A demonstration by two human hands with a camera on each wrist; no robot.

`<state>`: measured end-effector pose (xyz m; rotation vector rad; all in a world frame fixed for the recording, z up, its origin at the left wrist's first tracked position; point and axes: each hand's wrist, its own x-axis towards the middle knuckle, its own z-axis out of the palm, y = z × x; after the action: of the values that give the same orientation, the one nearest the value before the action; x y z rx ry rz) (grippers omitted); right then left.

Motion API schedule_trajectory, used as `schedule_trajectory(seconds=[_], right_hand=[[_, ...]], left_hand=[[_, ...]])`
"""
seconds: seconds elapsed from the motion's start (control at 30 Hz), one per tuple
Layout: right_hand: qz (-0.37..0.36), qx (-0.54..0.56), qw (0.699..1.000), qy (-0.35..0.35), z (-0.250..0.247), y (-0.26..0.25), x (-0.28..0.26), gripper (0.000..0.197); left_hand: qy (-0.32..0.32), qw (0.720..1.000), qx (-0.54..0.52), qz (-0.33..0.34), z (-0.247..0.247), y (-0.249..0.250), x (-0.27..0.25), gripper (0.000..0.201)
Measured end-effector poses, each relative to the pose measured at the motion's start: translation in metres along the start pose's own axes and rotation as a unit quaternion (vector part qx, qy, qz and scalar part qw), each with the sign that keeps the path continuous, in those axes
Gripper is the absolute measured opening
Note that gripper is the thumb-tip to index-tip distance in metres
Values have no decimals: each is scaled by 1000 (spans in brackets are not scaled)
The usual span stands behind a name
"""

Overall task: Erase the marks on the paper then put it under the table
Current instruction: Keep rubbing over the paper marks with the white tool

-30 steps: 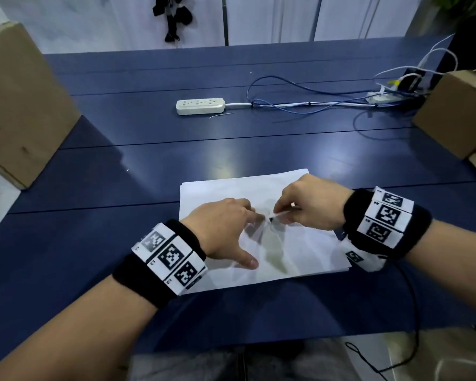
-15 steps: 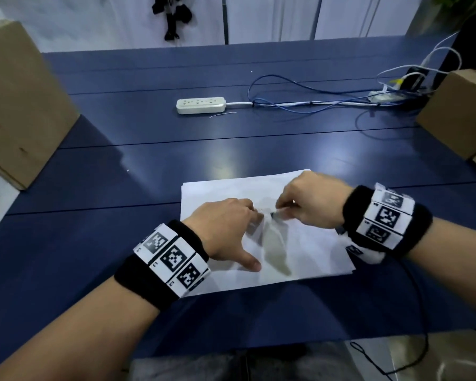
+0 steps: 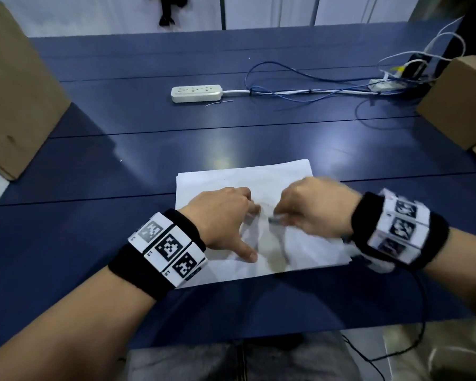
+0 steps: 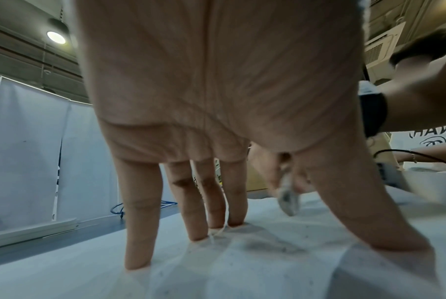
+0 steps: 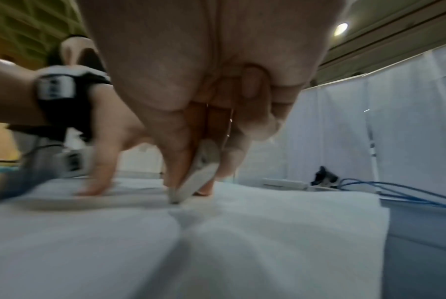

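Note:
A white sheet of paper (image 3: 220,182) lies on the dark blue table (image 3: 94,243) in front of me, creased near its middle. My left hand (image 3: 223,218) rests on the paper with straight, spread fingers (image 4: 137,232) pressing it flat. My right hand (image 3: 311,210) pinches a small white eraser (image 5: 196,182) between thumb and fingers, its grey tip touching the paper (image 5: 268,232) just right of the left fingertips. The eraser (image 4: 288,198) also shows in the left wrist view, blurred. Faint grey specks dot the paper (image 4: 242,263).
A white power strip (image 3: 195,92) with blue and white cables (image 3: 300,89) lies at the back of the table. Cardboard boxes stand at the left edge (image 3: 17,100) and the right edge (image 3: 456,100). A black cord (image 3: 421,312) hangs from my right wrist over the near edge.
My right hand with the eraser has shifted slightly back and forth over the paper's middle and is blurred now. The left hand stays pressed on the sheet.

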<state>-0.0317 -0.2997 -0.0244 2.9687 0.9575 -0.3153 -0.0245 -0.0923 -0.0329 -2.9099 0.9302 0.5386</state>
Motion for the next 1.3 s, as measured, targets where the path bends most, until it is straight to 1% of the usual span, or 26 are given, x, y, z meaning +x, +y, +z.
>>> schedule_trajectory(seconds=[0.07, 0.1, 0.17, 0.23, 0.3, 0.37, 0.4, 0.47, 0.5, 0.53, 0.57, 0.63, 0.73, 0.77, 0.8, 0.83, 0.9, 0.97, 1.0, 1.03, 1.07, 1.13, 1.2, 1.23, 1.27, 1.3], right_hand=[[-59, 19, 998, -28, 2, -12, -20, 26], [-73, 31, 996, -52, 1, -15, -25, 26], [-58, 57, 993, -81, -4, -12, -20, 26], [-1, 54, 997, -60, -4, -1, -1, 24], [47, 34, 998, -12, -7, 10, 14, 25], [54, 25, 998, 18, -5, 14, 17, 27], [39, 22, 999, 21, -5, 11, 10, 26], [-25, 28, 999, 1, -4, 1, -8, 25], [-64, 31, 997, -22, -3, -5, -17, 26], [-87, 40, 994, -50, -3, -10, -22, 26], [-90, 52, 992, -76, -3, -11, -22, 25], [-53, 57, 993, -86, -7, -5, -8, 22], [40, 21, 998, -43, -12, 12, 19, 23], [55, 12, 998, -29, -11, 16, 24, 25], [53, 1, 998, -19, -10, 16, 23, 25], [37, -13, 999, -16, -9, 13, 18, 25], [-32, -19, 999, -34, -7, 3, 0, 26], [-92, 34, 991, -97, -6, -7, -16, 25], [-95, 59, 985, -131, -6, -9, -18, 24], [-79, 66, 984, -146, -7, -9, -16, 25], [-51, 61, 987, -140, -8, -5, -9, 25], [20, 40, 995, -86, -8, 9, 9, 22], [68, 17, 997, -41, -12, 18, 21, 23], [78, 8, 996, -32, -12, 20, 22, 25], [68, -4, 997, -31, -11, 18, 19, 27], [42, -17, 999, -29, -10, 13, 12, 27]], left_hand=[[-4, 1000, 6, 0, 0, 0, 1, 93], [-8, 1000, 7, -2, 1, 0, 1, 93], [-13, 1000, 7, -4, 0, 0, 1, 92], [-12, 1000, 3, -1, 0, 1, 1, 89], [-7, 1000, 0, 1, 0, 0, 0, 90], [-5, 1000, -2, -2, 1, -1, 0, 91], [-5, 1000, -3, -2, 2, -1, 0, 92], [-7, 1000, -5, -3, 2, -1, 0, 90], [-9, 1000, -5, -3, 2, -1, 0, 90], [-10, 1000, -5, -4, 2, -1, 0, 90], [-9, 1000, -4, -5, 1, -1, 0, 90], [-10, 1000, -3, -3, 1, 0, 1, 90], [-8, 1000, -8, -1, 2, 0, -1, 92], [-6, 1000, -10, -2, 3, 0, -2, 93], [-5, 1000, -10, -2, 3, -1, -3, 94], [-6, 1000, -10, -1, 3, -1, -3, 94], [-9, 1000, -9, -1, 1, -1, -2, 94], [-11, 1000, -4, 0, 1, -1, -2, 94], [-13, 1000, -1, -1, 1, -1, -2, 95], [-15, 1000, 2, -1, 0, 0, -1, 94], [-17, 1000, 2, -2, 0, 0, -2, 93], [-19, 1000, 0, -2, 0, 1, -1, 90], [-17, 1000, -3, -3, 0, 1, -2, 89], [-16, 1000, -3, -3, 0, 1, -2, 88], [-17, 1000, -1, -3, 0, 1, -2, 89], [-17, 1000, 2, -3, 0, 1, -2, 90]])
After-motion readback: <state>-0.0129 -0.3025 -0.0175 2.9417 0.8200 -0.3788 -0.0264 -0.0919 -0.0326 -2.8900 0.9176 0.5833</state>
